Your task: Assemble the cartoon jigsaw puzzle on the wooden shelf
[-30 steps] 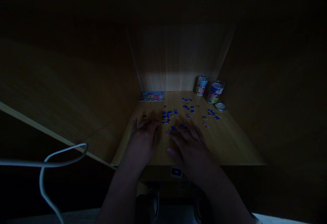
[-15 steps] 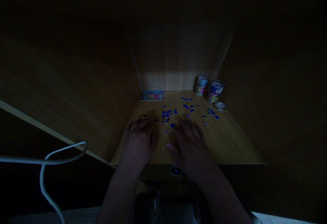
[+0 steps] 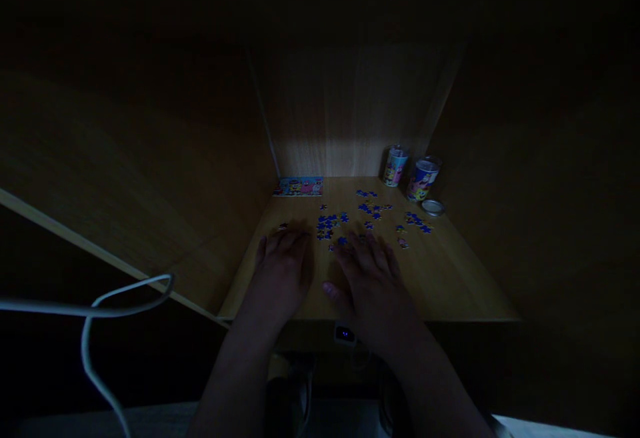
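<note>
Blue puzzle pieces (image 3: 328, 223) lie clustered on the wooden tabletop (image 3: 440, 285), just beyond and between your hands. Your left hand (image 3: 281, 271) has its fingers curled close together; your right hand (image 3: 374, 279) spreads its fingers slightly, thumb apart. I cannot tell whether either holds anything. A stray nudge from your right fingertips could knock the loose blue piece (image 3: 342, 241) beside them into the cluster, your left fingers could shove the lone piece (image 3: 283, 226) ahead, and dim light could hide either slip.
</note>
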A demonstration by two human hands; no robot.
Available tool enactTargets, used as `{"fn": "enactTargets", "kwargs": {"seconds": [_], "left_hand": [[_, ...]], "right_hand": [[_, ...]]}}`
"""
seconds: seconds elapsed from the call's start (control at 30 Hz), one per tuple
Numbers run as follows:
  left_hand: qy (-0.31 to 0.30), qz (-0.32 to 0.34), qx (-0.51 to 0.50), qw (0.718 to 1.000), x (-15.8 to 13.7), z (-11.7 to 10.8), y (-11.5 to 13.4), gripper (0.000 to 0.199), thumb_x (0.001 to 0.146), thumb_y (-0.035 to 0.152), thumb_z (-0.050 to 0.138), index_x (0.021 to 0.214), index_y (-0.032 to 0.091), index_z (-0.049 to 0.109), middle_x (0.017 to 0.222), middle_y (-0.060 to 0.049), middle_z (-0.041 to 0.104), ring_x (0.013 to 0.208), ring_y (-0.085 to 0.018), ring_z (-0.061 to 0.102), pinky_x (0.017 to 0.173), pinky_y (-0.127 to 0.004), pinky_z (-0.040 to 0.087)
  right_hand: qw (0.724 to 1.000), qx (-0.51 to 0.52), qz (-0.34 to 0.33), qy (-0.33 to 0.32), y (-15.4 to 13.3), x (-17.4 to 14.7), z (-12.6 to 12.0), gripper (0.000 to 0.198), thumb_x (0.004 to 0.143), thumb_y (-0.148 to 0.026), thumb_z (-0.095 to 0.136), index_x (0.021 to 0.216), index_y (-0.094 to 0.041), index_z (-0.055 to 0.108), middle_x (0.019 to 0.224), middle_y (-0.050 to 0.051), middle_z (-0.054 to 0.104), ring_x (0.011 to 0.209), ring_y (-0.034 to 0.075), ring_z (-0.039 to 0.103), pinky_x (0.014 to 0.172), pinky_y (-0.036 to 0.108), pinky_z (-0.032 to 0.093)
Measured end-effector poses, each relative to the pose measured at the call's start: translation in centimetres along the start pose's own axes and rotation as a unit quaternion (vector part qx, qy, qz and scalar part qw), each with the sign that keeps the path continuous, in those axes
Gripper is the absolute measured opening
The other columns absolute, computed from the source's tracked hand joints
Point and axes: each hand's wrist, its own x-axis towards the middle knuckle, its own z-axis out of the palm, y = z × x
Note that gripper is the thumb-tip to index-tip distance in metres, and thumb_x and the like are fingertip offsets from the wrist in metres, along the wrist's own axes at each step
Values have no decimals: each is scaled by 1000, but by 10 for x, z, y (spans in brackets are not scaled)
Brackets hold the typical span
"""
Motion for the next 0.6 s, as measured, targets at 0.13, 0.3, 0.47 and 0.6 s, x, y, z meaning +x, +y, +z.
{"fn": "enactTargets", "kwargs": {"seconds": [0.13, 0.3, 0.47, 0.6], "left_hand": [[10, 9, -22, 1000, 0, -2, 2, 34, 107, 21, 56, 136, 20, 76, 153, -16, 68, 153, -38, 53, 131, -69, 38], [27, 32, -73, 996, 0, -11, 2, 18, 106, 24, 65, 114, 22, 81, 140, -14, 72, 144, -37, 59, 127, -68, 43], [-19, 97, -151, 984, -4, -23, 2, 12, 101, 20, 73, 101, 27, 82, 130, -7, 74, 127, -30, 67, 117, -59, 53], [-45, 110, -202, 972, -5, -25, 7, 13, 99, 17, 78, 106, 29, 79, 130, -4, 74, 124, -27, 69, 112, -53, 57]], "right_hand": [[1000, 15, -3, 21, 0, 0, 0, 61, 110, -52, 60, 166, -28, 56, 180, 14, 42, 171, 43, 26, 137, 75, 24], [997, 35, 2, 62, 17, 2, -8, 47, 113, -47, 55, 156, -30, 64, 175, 13, 49, 169, 42, 32, 134, 77, 29], [995, 49, -6, 88, 58, 3, -23, 37, 115, -44, 52, 136, -26, 75, 160, 13, 64, 162, 39, 44, 132, 72, 37], [993, 49, 2, 109, 75, 3, -29, 34, 114, -43, 54, 130, -24, 77, 149, 15, 70, 153, 37, 54, 130, 69, 41]]}}
